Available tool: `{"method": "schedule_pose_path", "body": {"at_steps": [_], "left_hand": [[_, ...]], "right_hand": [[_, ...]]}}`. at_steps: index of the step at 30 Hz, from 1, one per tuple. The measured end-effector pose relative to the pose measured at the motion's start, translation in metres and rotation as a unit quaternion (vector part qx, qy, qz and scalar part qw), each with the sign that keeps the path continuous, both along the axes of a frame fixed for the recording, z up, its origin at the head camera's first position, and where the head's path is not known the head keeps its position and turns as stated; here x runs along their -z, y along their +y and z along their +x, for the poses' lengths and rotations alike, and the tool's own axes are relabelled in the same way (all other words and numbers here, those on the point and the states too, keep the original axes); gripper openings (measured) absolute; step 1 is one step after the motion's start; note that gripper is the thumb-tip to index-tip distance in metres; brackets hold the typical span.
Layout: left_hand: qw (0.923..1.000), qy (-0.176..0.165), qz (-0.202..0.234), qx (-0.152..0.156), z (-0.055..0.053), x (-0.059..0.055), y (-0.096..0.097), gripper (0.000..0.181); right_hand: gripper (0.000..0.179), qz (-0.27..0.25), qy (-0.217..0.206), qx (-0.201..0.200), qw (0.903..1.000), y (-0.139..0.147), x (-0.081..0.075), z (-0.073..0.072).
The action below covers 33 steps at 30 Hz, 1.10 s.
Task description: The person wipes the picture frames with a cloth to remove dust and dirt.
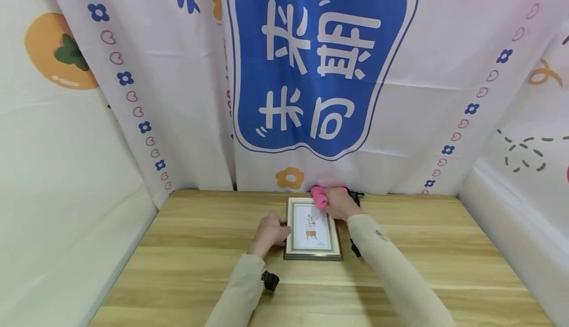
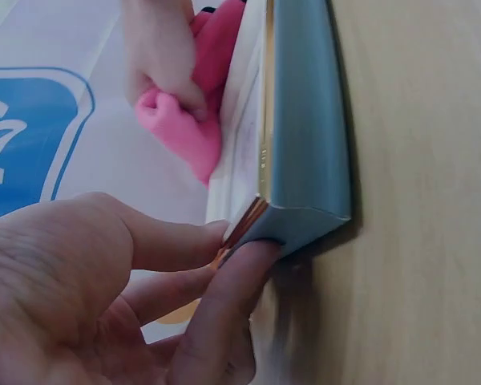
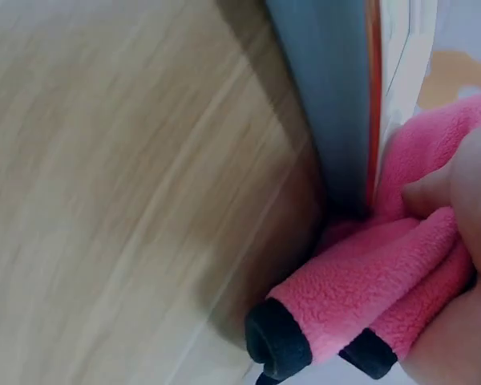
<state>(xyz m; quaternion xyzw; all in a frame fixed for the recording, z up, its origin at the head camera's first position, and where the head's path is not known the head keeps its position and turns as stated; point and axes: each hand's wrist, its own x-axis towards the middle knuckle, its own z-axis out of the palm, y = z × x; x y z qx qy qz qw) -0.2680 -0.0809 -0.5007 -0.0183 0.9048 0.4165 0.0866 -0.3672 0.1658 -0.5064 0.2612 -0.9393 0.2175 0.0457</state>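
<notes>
A picture frame point(image 1: 312, 253) with a pale border and a small plant drawing lies face up on the wooden table. At its left edge, my left hand point(image 1: 270, 230) pinches the side between thumb and fingers, as the left wrist view shows close to a corner of the frame's grey-blue side point(image 2: 309, 120). My right hand point(image 1: 341, 203) grips a bunched pink cloth point(image 3: 345, 281) with black edging. The cloth lies against the far right corner of the picture frame, draped over its border and hanging past the side.
The wood-grain table point(image 1: 213, 267) ends at a white printed curtain point(image 1: 195, 119) just behind the frame. White walls rise at left and right. Black straps with small devices point(image 1: 270, 280) sit on the wrists.
</notes>
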Motion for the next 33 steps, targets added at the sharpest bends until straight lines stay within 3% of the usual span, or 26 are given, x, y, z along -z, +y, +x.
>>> {"method": "schedule_pose_path", "body": {"at_steps": [4,7,14,18,25,33], "left_hand": [[0.9999,-0.011,0.003,-0.01,0.0,0.001,-0.002,0.027],[0.9993,-0.016,0.031,-0.014,0.001,0.001,-0.002,0.037],[0.9966,-0.02,0.076,-0.025,0.003,0.003,-0.004,0.038],[0.9961,-0.022,0.08,-0.028,0.002,0.002,-0.004,0.039],[0.9971,-0.008,0.067,-0.035,0.0,0.006,-0.002,0.035],[0.9974,-0.003,0.061,-0.038,-0.002,0.01,-0.003,0.036]], "right_hand": [[0.027,0.025,-0.006,0.009,0.9996,-0.017,-0.003,0.002],[0.026,0.031,-0.003,0.023,0.9992,-0.025,-0.002,0.003],[0.024,0.022,0.022,0.016,0.9994,-0.038,-0.002,0.006],[0.018,0.009,0.031,0.005,0.9995,-0.045,-0.005,0.007],[0.017,0.02,-0.002,-0.005,0.9998,-0.059,-0.012,0.008],[0.012,0.029,-0.008,-0.008,0.9995,-0.085,-0.011,0.01]]}}
